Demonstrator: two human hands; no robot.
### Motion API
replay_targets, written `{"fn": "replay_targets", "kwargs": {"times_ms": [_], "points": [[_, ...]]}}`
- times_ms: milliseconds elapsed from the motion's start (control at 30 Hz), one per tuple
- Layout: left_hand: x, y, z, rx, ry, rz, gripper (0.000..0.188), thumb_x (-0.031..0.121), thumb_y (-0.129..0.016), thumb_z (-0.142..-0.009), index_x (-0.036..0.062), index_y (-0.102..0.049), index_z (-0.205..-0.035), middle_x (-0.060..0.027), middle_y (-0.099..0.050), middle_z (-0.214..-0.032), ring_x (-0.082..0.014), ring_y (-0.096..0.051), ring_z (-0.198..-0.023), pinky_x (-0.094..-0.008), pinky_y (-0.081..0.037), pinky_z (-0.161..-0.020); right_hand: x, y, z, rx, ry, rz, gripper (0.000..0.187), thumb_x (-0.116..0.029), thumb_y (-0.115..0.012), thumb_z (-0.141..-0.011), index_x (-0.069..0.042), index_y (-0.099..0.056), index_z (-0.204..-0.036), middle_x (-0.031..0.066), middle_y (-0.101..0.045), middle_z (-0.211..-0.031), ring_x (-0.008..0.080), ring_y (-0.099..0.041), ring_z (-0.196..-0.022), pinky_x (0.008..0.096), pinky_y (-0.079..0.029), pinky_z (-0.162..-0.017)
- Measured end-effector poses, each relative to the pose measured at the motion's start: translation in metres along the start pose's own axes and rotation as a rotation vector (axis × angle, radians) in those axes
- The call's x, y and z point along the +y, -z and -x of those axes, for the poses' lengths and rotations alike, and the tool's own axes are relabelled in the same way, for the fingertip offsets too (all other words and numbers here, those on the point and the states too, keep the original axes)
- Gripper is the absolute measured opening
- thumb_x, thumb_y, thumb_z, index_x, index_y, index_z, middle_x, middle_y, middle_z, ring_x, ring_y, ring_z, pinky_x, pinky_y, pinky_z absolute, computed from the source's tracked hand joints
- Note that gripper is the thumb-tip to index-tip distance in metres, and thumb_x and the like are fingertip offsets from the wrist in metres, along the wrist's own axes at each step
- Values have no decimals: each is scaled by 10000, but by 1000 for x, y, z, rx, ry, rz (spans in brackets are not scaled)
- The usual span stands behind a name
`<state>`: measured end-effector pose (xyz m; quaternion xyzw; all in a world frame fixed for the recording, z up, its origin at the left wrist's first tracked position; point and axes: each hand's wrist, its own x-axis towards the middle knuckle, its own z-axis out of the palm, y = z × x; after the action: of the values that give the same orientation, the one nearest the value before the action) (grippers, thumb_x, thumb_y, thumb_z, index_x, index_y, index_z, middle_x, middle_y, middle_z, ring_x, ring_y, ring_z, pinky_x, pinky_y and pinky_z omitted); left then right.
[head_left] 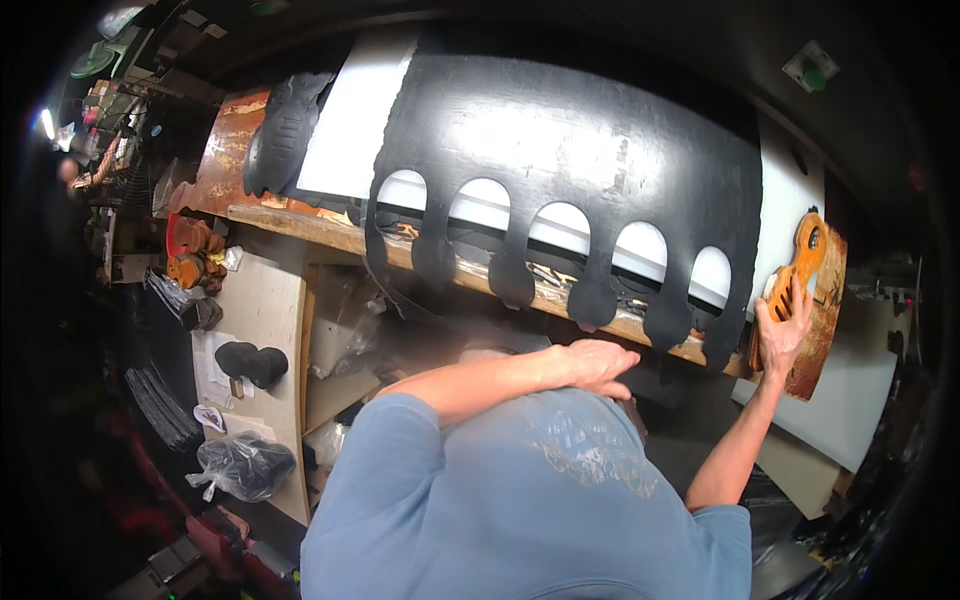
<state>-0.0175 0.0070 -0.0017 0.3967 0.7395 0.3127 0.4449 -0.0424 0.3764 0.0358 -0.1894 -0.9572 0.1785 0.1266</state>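
A large black sheet (500, 125), probably rubber, lies over a white board, with a row of rounded cutouts along its near edge. Strips of it hang past the bench edge between the cutouts. On the right, my right hand (783, 330) grips the near end of an orange sole-shaped cutting die (806, 245), thumb on one side and fingers over it. The die rests by the white board's right side. My left hand (595, 365) is in front of my chest, fingers stretched out, with nothing visible in it; it is nearest the hanging strips.
Black sole-shaped pieces (280, 135) lie on the bench's left end. Scraps and small tools (550, 275) line the wooden front edge (330, 232). A side table (265, 290) at left carries dark sole shapes (252, 364) and a plastic bag (243, 467). More orange dies (190, 255) sit near its far end.
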Motion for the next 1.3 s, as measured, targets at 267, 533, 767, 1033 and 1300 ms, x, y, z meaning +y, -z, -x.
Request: {"fn": "replay_targets", "kwargs": {"times_ms": [267, 533, 767, 1033, 1300], "points": [[-30, 146, 177, 700, -144, 137, 260, 195, -709, -1016, 58, -749, -1233, -152, -766, -1204, -309, -742, -1106, -401, -594, -958, -78, 60, 15, -84, -187, -813, 719, -77, -735, -870, 53, -529, -1546, 157, -653, -1394, 222, -644, -1226, 338, -502, -1069], [-168, 233, 216, 1348, 304, -715, 583, 200, -704, -1023, -81, -531, -1503, -317, -450, -1624, -465, -401, -1543, -552, -302, -1279, -281, 4, 29, -290, -75, -1126, 802, -124, -829, -810, 51, -534, -1535, 104, -672, -1309, 126, -649, -1053, 240, -533, -837], [-167, 225, 230, 1311, 241, -576, 498, 108, -702, -997, -82, -587, -1443, -307, -521, -1565, -488, -447, -1505, -556, -354, -1253, -413, -75, 25, -426, 220, -819, 817, -242, -911, -666, -32, -686, -1423, 268, -472, -1585, 367, -539, -1420, 434, -453, -1183], [-174, 240, 243, 1377, 59, -455, 558, -53, -670, -938, -22, -572, -1486, -240, -645, -1438, -430, -561, -1414, -513, -449, -1199, -502, -127, 13, -215, 507, -355, 756, -299, -826, -658, -5, -711, -1345, 335, -504, -1475, 464, -546, -1207, 527, -528, -1043], [-176, 242, 246, 1433, -13, -300, 501, 1, -707, -936, -52, -608, -1425, -261, -660, -1395, -460, -582, -1368, -513, -453, -1169, -543, -167, 8, -88, 540, -187, 711, -259, -825, -674, -37, -707, -1339, 315, -487, -1465, 501, -528, -1210, 560, -492, -1047]]}}
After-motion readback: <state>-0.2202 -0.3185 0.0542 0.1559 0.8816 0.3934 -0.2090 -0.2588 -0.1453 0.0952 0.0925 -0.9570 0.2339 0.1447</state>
